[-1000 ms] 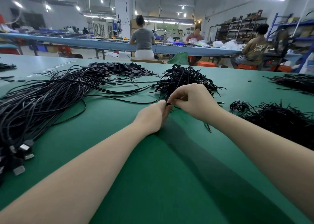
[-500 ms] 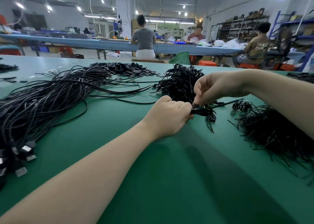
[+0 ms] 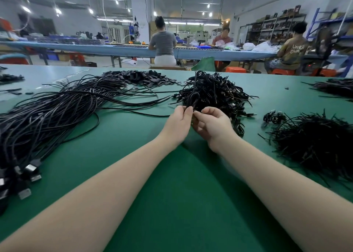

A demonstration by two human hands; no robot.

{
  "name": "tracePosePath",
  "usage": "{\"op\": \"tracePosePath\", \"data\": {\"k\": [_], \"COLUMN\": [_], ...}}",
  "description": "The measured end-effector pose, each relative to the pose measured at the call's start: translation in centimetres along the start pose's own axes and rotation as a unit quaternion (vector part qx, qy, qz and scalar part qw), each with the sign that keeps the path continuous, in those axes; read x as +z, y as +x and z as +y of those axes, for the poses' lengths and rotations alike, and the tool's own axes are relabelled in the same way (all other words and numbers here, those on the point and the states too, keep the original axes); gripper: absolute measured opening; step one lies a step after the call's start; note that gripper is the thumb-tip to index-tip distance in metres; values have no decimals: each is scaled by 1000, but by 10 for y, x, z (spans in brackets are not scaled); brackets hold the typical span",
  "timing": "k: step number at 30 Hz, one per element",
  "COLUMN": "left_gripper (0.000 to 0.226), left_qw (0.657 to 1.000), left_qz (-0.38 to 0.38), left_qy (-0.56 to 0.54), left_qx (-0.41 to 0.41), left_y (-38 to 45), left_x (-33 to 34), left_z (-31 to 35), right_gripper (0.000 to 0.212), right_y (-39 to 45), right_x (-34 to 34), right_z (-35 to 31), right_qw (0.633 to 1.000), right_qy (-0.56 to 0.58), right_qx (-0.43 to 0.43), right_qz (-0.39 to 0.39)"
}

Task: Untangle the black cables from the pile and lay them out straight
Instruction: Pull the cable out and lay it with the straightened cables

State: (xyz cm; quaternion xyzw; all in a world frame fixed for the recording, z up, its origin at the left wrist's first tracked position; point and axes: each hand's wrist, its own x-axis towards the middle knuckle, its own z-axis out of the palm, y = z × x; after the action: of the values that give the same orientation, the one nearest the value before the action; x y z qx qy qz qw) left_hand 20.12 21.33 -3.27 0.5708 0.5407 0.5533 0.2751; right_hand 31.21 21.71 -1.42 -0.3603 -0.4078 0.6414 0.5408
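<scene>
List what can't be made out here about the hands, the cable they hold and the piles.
- Head view: the cable loops above the left hand and right hand; its ends vanish into the tangled pile.
- Fingertip grip: hidden by the hands' backs.
- Straightened cables: cut off by the left edge.
- Right pile: blurred, strands indistinct.

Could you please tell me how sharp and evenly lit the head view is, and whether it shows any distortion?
Head view: wide-angle bend curves the table edge; ceiling lights flare white; hands fairly sharp; right pile and left connectors blurred.
</scene>
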Motion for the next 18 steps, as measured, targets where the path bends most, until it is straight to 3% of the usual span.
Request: {"op": "tracePosePath", "data": {"k": [4,11,18], "left_gripper": [3,8,11], "left_qw": [998,997,992], "left_qz": [-38,-58,-83], "left_qy": [-47,-43,-94], "left_qx": [-4,-29,-29], "left_y": [3,1,-4], "left_x": [-1,-5,-8], "left_z": [-5,-1,5], "right_gripper": [20,8,6], "right_y": [2,0,1], "right_x": [-9,-17,-20], "right_z": [1,-3,-8], "right_qw": [1000,992,989], "right_qy": [19,-70,-85], "right_qx": [-13,19,61], "right_qz": [3,-100,-107]}}
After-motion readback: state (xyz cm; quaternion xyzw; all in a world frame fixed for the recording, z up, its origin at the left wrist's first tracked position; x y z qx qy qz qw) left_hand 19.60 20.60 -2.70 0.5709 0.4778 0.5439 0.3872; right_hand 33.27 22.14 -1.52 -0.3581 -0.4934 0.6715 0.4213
